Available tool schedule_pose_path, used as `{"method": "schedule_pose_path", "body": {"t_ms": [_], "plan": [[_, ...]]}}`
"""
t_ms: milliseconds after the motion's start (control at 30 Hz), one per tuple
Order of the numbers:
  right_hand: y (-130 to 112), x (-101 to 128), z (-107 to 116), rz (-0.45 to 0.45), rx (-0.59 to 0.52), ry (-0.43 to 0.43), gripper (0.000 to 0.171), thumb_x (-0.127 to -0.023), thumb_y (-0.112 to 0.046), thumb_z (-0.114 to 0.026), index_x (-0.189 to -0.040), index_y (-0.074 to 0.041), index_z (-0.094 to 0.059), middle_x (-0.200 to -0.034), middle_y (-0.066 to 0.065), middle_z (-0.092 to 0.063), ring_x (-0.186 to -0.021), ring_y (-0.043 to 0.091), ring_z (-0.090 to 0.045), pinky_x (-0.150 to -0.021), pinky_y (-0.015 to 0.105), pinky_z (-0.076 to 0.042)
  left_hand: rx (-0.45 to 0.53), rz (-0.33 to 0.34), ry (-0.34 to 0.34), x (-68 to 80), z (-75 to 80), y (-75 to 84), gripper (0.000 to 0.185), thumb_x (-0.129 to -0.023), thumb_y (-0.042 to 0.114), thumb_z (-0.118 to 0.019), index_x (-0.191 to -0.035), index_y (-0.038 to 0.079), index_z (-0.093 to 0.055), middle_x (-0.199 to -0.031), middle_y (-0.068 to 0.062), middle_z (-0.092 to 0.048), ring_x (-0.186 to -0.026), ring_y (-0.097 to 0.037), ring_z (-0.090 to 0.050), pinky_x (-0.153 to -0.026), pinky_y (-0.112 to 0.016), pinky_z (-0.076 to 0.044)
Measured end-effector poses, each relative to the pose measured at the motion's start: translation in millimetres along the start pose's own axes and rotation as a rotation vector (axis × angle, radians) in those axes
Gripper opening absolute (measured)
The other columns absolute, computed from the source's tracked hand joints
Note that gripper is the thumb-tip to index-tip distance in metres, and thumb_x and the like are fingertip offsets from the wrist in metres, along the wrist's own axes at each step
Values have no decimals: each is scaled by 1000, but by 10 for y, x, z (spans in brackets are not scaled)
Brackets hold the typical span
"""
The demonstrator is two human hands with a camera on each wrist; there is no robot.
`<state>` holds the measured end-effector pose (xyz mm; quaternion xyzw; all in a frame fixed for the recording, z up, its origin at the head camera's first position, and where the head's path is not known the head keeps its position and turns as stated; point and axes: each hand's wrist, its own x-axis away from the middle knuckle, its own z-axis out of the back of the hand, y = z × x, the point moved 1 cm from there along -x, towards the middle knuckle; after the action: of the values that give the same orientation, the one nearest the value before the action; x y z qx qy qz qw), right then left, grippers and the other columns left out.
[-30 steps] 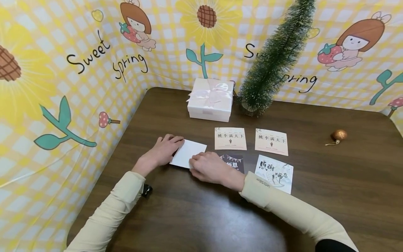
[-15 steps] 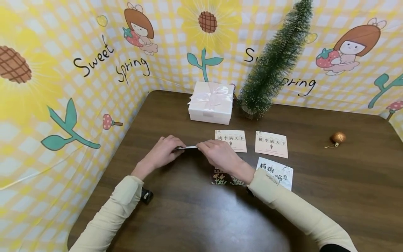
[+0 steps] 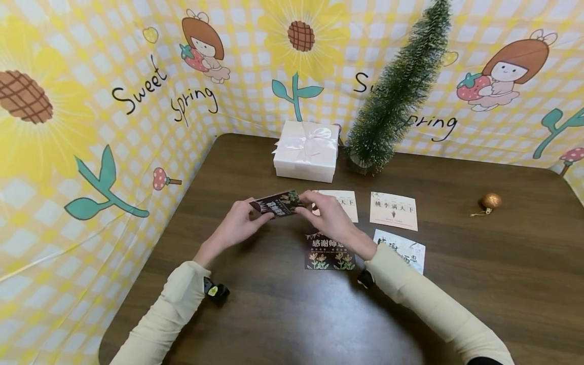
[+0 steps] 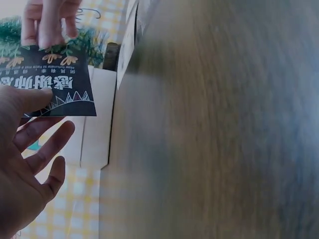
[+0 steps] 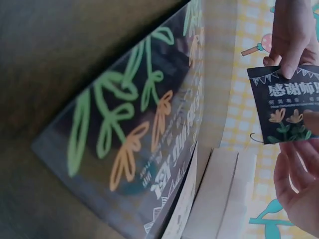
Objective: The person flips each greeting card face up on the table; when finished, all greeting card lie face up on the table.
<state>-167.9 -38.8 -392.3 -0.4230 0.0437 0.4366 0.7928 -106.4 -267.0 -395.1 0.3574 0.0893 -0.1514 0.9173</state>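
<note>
The left hand and the right hand both pinch a dark card printed "感谢师恩", held above the table, at 6 o'clock of the white gift box.

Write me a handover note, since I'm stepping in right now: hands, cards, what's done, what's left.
Left hand and right hand each pinch an end of the dark card, held above the table with its printed face up.
Lying flat: a matching dark card, two pale cards, and a white calligraphy card.
Behind them: gift box, small tree; a gold bauble far right.
Done: held card is face up.
Left: probably laying it down beside the others.
</note>
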Motion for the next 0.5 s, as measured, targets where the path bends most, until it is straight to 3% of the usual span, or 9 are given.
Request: {"method": "schedule_pose_path", "body": {"t_ms": [100, 267, 400, 500], "plan": [[17, 6, -2, -28, -33, 4, 6, -92, -10, -67, -96, -5, -67, -90, 7, -72, -80, 17, -67, -76, 30, -54, 30, 28, 15, -1, -23, 18, 13, -87, 11, -73, -96, 2, -71, -92, -13, -72, -76, -19, -58, -64, -31, -45], [29, 32, -11, -127, -120, 77, 6, -92, -11, -66, -92, -5, -65, -87, 6, -71, -82, 20, -68, -77, 33, -55, 79, 92, 60, -3, -85, 21, 22, -86, 14, -75, -103, 2, -67, -93, -10, -72, -78, -20, -58, -68, -32, -45], [47, 54, -34, -195, -188, 103, 8, -92, -13, -67, -92, -6, -65, -87, 7, -71, -81, 21, -68, -76, 35, -55, 153, 70, 124, 0, -122, 45, 17, -87, 8, -72, -101, 0, -69, -86, -11, -71, -73, -17, -59, -66, -27, -47], [58, 54, -19, -238, -194, 90, 15, -91, -17, -69, -100, -6, -63, -92, 8, -72, -84, 22, -68, -77, 35, -54, 156, 23, 144, -13, -101, 79, 13, -87, 3, -70, -98, -2, -69, -81, -10, -70, -68, -15, -57, -63, -25, -47]]}}
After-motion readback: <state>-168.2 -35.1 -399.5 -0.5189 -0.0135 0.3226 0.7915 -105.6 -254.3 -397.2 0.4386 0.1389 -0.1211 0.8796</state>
